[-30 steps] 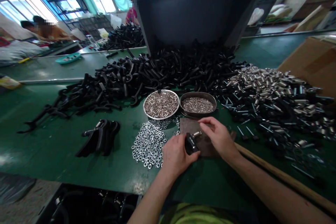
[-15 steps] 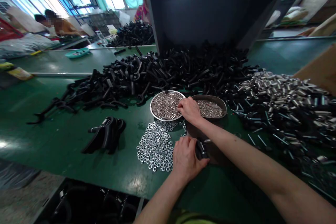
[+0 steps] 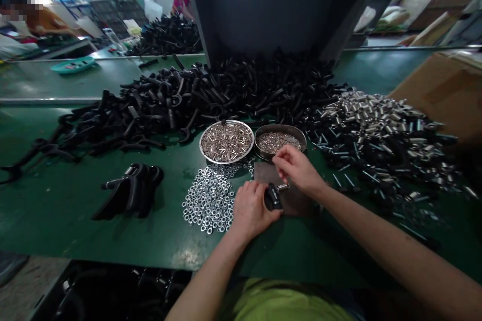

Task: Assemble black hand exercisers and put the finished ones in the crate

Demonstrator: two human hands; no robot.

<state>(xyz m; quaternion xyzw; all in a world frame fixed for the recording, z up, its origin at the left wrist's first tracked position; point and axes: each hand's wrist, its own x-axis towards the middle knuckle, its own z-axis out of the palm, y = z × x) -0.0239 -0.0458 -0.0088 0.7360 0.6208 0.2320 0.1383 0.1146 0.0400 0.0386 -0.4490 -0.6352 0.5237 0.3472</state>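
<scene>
My left hand (image 3: 253,210) is closed around a black plastic part (image 3: 273,196), pressing it down on a flat dark metal plate (image 3: 297,200). A small silver spring (image 3: 283,186) sticks out of that part to the right. Just above the spring, my right hand (image 3: 297,170) is pinched; whatever lies between its fingertips is too small to make out. Beyond the hands stand a round dish of small metal pins (image 3: 226,141) and a dark metal tin (image 3: 301,133) with tiny metal pieces. Loose silver nuts (image 3: 209,200) lie left of my left hand.
Several black parts (image 3: 131,188) stand together at the left. A long heap of black parts (image 3: 226,90) spreads across the back before a tilted dark bin (image 3: 286,10). Metal cylinders and screws (image 3: 376,120) pile up at the right near a cardboard box (image 3: 440,85). Two people sit beyond.
My right hand has come away from the dish of pins, back toward me, to the black part in my left hand. The camera view has shifted to the right.
</scene>
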